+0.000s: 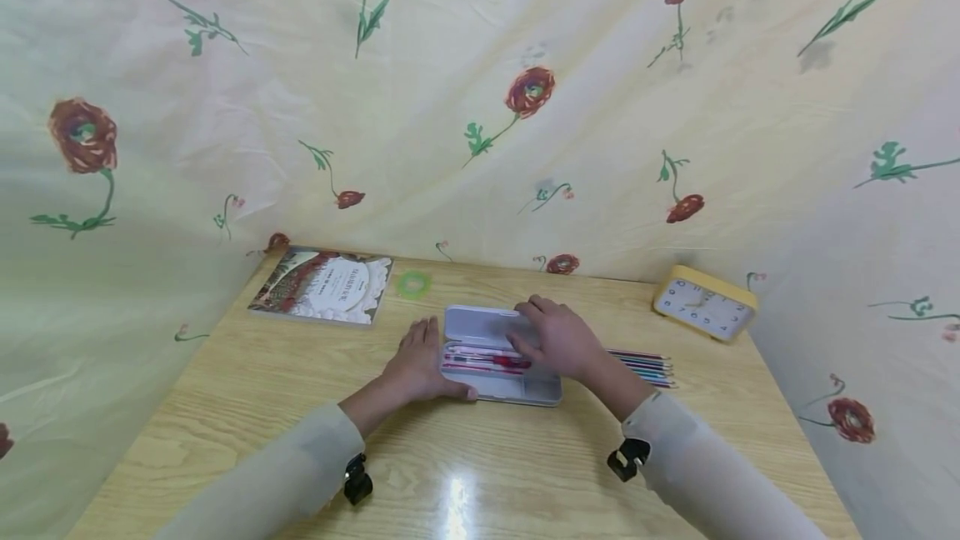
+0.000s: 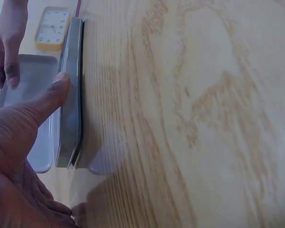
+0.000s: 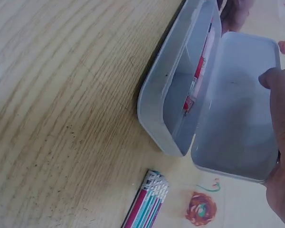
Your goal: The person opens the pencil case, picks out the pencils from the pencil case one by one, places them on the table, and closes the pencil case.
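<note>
A grey pencil case (image 1: pixel 540 392) lies on the wooden table with its lid (image 3: pixel 235 109) tipped back. Pens and pencils lie inside, among them a red-and-clear pen (image 1: pixel 512 362). My left hand (image 1: pixel 416 367) grips the case's left end, thumb along the front wall and fingers reaching toward the back. At the lid's right part, my right hand (image 1: pixel 564 340) pinches the edge. Its thumb (image 3: pixel 271 78) shows on the lid's inner face, while most of its other fingers are hidden behind the lid in the right wrist view.
Several pencils (image 1: pixel 645 369) lie in a bundle right of the case. A yellow clock (image 1: pixel 705 304) stands at the back right. A booklet (image 1: pixel 330 286) lies at the back left, with a green tape ring (image 1: pixel 402 283) beside it. A flowered cloth (image 1: pixel 450 107) hangs behind the table.
</note>
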`<state>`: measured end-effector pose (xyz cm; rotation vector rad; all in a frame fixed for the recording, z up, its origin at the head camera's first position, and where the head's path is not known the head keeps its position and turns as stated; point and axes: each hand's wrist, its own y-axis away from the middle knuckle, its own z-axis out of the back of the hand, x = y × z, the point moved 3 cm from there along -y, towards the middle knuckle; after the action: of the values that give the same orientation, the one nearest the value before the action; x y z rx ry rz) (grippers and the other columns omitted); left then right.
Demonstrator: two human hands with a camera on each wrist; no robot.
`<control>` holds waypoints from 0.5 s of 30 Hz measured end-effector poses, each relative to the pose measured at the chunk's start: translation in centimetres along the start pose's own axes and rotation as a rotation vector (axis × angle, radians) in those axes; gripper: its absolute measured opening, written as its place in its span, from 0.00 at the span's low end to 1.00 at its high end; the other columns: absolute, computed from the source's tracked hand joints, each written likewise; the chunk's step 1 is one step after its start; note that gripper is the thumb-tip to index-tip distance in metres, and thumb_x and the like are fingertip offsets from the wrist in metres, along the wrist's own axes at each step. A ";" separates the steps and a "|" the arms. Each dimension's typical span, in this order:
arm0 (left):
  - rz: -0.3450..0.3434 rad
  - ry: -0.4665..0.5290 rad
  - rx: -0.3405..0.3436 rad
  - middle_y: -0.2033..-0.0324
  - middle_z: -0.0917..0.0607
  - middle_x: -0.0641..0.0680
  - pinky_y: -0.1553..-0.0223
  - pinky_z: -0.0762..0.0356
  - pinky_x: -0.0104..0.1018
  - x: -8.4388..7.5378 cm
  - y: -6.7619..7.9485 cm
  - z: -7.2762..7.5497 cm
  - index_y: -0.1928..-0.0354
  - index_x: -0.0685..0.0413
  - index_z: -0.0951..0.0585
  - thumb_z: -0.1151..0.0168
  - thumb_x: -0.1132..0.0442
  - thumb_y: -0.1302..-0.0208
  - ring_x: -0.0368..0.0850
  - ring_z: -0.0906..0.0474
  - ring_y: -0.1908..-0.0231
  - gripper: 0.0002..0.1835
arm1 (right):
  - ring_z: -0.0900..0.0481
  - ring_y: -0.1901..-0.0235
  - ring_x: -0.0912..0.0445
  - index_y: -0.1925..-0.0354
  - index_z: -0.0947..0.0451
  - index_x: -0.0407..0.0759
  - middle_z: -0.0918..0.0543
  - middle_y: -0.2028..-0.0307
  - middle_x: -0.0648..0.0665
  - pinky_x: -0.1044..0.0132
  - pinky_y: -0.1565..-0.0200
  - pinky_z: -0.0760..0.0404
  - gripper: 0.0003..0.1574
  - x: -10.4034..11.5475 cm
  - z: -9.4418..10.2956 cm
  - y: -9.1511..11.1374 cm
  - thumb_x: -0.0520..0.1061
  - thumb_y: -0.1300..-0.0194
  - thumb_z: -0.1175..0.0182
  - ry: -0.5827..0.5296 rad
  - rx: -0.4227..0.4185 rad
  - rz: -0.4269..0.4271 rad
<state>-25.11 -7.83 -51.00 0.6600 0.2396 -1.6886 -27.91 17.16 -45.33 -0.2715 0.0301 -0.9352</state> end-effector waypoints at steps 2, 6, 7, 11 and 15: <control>0.006 0.002 -0.005 0.13 0.49 0.72 0.13 0.46 0.64 0.1 -0.1 -0.2 0.11 0.67 0.56 0.12 0.29 0.56 0.71 0.55 0.12 0.86 | 0.08 0.52 0.44 0.35 0.17 0.37 0.10 0.45 0.39 0.44 0.46 0.08 0.33 0.2 -0.1 0.0 0.61 0.21 0.34 0.001 0.056 -0.014; 0.018 0.011 -0.014 0.12 0.49 0.71 0.14 0.45 0.66 0.2 0.0 -0.3 0.10 0.63 0.57 0.12 0.29 0.55 0.71 0.54 0.12 0.85 | 0.07 0.48 0.41 0.32 0.19 0.38 0.08 0.43 0.37 0.42 0.44 0.08 0.33 0.4 0.2 -0.3 0.62 0.15 0.43 -0.018 0.162 -0.007; 0.021 0.017 -0.016 0.12 0.49 0.71 0.14 0.44 0.66 0.3 0.0 -0.3 0.10 0.62 0.58 0.12 0.29 0.55 0.72 0.54 0.12 0.86 | 0.07 0.46 0.41 0.32 0.19 0.38 0.08 0.42 0.36 0.41 0.42 0.09 0.32 0.5 0.4 -0.4 0.61 0.14 0.45 -0.030 0.195 0.002; 0.032 0.046 -0.019 0.12 0.50 0.70 0.16 0.40 0.68 0.2 0.2 -0.3 0.09 0.56 0.61 0.11 0.30 0.56 0.72 0.55 0.12 0.86 | 0.09 0.40 0.42 0.29 0.17 0.41 0.08 0.40 0.39 0.40 0.34 0.14 0.30 0.4 0.7 -0.8 0.58 0.12 0.47 -0.117 0.319 0.030; 0.034 0.066 -0.026 0.12 0.49 0.70 0.18 0.37 0.70 0.2 0.3 -0.4 0.09 0.53 0.61 0.10 0.31 0.56 0.72 0.54 0.12 0.86 | 0.11 0.44 0.48 0.26 0.19 0.48 0.10 0.42 0.43 0.42 0.36 0.14 0.31 0.2 0.0 -0.6 0.61 0.13 0.48 -0.227 0.404 0.030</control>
<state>-24.76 -7.92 -51.36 0.6978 0.2951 -1.6298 -28.25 16.65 -45.20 -0.0008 -0.3596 -0.8545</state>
